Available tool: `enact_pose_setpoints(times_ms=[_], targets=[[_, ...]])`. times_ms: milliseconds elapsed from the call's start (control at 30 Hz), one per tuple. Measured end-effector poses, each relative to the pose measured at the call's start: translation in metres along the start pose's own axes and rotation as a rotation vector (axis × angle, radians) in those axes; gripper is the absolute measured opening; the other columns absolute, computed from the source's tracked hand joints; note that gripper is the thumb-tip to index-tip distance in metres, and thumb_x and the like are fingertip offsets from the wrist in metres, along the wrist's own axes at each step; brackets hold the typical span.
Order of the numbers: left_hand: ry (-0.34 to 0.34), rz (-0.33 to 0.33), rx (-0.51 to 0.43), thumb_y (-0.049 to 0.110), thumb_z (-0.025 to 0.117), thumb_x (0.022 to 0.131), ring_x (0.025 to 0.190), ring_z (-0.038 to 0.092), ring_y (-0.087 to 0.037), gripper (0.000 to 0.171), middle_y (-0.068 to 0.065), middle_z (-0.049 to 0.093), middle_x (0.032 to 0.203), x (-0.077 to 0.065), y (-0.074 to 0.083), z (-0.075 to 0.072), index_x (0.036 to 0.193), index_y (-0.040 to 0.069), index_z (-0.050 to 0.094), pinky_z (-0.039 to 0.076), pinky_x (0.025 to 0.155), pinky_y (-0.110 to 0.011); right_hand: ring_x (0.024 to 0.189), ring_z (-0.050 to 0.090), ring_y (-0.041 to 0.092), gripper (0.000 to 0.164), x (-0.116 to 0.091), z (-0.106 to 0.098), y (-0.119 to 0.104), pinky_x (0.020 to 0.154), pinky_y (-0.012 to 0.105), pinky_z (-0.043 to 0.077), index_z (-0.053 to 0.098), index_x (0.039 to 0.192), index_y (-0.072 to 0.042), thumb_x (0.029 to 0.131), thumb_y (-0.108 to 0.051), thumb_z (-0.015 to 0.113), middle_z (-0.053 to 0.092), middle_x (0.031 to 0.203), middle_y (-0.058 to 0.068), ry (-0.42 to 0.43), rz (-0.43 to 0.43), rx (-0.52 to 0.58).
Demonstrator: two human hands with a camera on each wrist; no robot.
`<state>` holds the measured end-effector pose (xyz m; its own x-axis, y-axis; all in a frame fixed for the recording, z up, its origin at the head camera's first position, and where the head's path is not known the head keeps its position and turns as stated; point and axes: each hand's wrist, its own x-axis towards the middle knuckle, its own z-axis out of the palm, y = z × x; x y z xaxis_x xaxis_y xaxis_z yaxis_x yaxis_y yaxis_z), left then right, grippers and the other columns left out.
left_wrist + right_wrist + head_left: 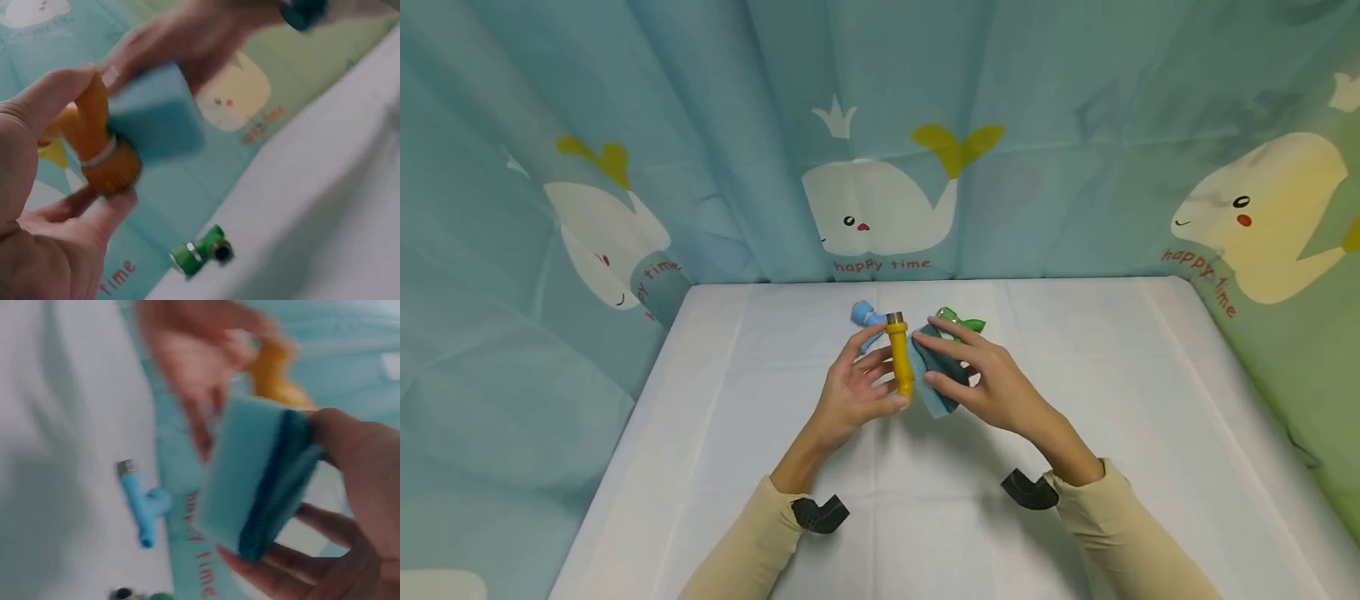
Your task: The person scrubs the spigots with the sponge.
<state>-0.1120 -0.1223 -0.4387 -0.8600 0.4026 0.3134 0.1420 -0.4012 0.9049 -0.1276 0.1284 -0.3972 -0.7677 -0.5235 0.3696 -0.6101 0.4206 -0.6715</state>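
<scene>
Thumb and fingertips of my left hand [853,392] grip a yellow plastic tap [901,358] by its two ends, with its metal threaded end up. In the left wrist view the ribbed collar of the tap [112,169] rests against a fingertip. My right hand [996,379] pinches a two-layer blue sponge [931,390], pale on one side and darker on the other. The sponge [240,469] is just beside the tap; blur in the wrist views hides whether they touch.
A blue tap [865,314] and a green tap [973,325] lie on the white table [775,367] behind the hands, partly covered by them. A blue-green curtain [700,167] with whale prints hangs along the table's back edge and sides.
</scene>
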Motion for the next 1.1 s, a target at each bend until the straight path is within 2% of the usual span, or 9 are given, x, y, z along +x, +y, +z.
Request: enact_pose_setpoints(times_ms=[167, 333, 400, 533, 667, 800, 900, 967, 1100], targets=[[-0.046, 0.002, -0.035, -0.002, 0.085, 0.082, 0.127, 0.055, -0.034, 0.091, -0.035, 0.043, 0.149, 0.000, -0.001, 0.000, 0.157, 0.012, 0.036, 0.050, 0.107, -0.043, 0.107, 0.069, 0.032, 0.051, -0.002, -0.003, 0.008, 0.076, 0.044, 0.060, 0.063, 0.143, -0.015, 0.094, -0.015, 0.077, 0.050, 0.152, 0.018, 0.011, 0.026, -0.041], [-0.069, 0.000, -0.035, 0.002, 0.086, 0.083, 0.128, 0.054, -0.034, 0.091, -0.031, 0.044, 0.148, -0.001, 0.000, -0.001, 0.158, 0.010, 0.034, 0.050, 0.107, -0.044, 0.104, 0.069, 0.023, 0.054, -0.001, -0.003, 0.010, 0.076, 0.034, 0.062, 0.057, 0.149, -0.017, 0.097, -0.017, 0.073, 0.046, 0.157, 0.015, -0.036, 0.046, 0.098], [-0.073, -0.010, -0.035, 0.003, 0.086, 0.083, 0.127, 0.054, -0.033, 0.092, -0.029, 0.045, 0.148, -0.002, 0.000, -0.001, 0.158, 0.010, 0.035, 0.050, 0.106, -0.043, 0.098, 0.070, 0.020, 0.053, -0.002, -0.002, 0.010, 0.073, 0.031, 0.060, 0.057, 0.149, -0.017, 0.098, -0.018, 0.072, 0.044, 0.157, 0.016, -0.065, 0.046, 0.091], [-0.067, -0.014, -0.047, 0.001, 0.086, 0.083, 0.127, 0.055, -0.032, 0.093, -0.027, 0.047, 0.148, -0.003, -0.002, -0.003, 0.159, 0.012, 0.034, 0.050, 0.106, -0.043, 0.091, 0.070, 0.019, 0.054, -0.005, 0.002, 0.009, 0.068, 0.030, 0.060, 0.060, 0.146, -0.017, 0.095, -0.015, 0.076, 0.049, 0.154, 0.015, 0.010, 0.062, 0.052], [-0.037, 0.008, -0.050, 0.002, 0.085, 0.083, 0.124, 0.055, -0.033, 0.092, -0.030, 0.047, 0.146, -0.002, -0.003, -0.002, 0.158, 0.011, 0.033, 0.051, 0.105, -0.042, 0.111, 0.067, 0.028, 0.056, -0.006, 0.006, 0.001, 0.076, 0.036, 0.062, 0.059, 0.147, -0.018, 0.094, -0.016, 0.077, 0.047, 0.156, 0.010, 0.032, 0.027, 0.040], [-0.014, -0.008, -0.055, 0.004, 0.087, 0.082, 0.122, 0.057, -0.032, 0.094, -0.032, 0.046, 0.145, -0.003, -0.003, -0.001, 0.159, 0.013, 0.034, 0.052, 0.103, -0.041, 0.111, 0.066, 0.029, 0.055, -0.008, 0.008, 0.000, 0.074, 0.036, 0.061, 0.061, 0.145, -0.018, 0.093, -0.017, 0.079, 0.048, 0.154, 0.012, 0.068, 0.013, -0.065], [-0.010, -0.025, -0.041, 0.005, 0.087, 0.082, 0.123, 0.057, -0.032, 0.096, -0.031, 0.046, 0.146, -0.005, -0.003, -0.001, 0.160, 0.013, 0.032, 0.051, 0.105, -0.041, 0.103, 0.069, 0.028, 0.057, -0.007, 0.009, -0.004, 0.068, 0.035, 0.062, 0.062, 0.144, -0.015, 0.090, -0.011, 0.080, 0.051, 0.152, 0.015, 0.144, 0.008, -0.027], [-0.001, -0.029, -0.023, 0.007, 0.087, 0.082, 0.124, 0.056, -0.033, 0.096, -0.029, 0.047, 0.146, -0.003, -0.003, 0.000, 0.160, 0.013, 0.032, 0.051, 0.105, -0.041, 0.110, 0.067, 0.030, 0.058, -0.006, 0.013, -0.007, 0.067, 0.034, 0.062, 0.061, 0.145, -0.013, 0.090, -0.008, 0.079, 0.050, 0.151, 0.017, 0.176, -0.010, 0.028], [0.053, -0.043, 0.027, 0.008, 0.087, 0.083, 0.124, 0.056, -0.035, 0.092, -0.028, 0.048, 0.147, -0.002, -0.004, -0.001, 0.158, 0.014, 0.034, 0.052, 0.104, -0.041, 0.124, 0.061, 0.036, 0.055, -0.012, 0.023, -0.005, 0.080, 0.043, 0.062, 0.062, 0.144, -0.014, 0.091, -0.013, 0.079, 0.048, 0.154, 0.017, 0.115, -0.028, -0.009]])
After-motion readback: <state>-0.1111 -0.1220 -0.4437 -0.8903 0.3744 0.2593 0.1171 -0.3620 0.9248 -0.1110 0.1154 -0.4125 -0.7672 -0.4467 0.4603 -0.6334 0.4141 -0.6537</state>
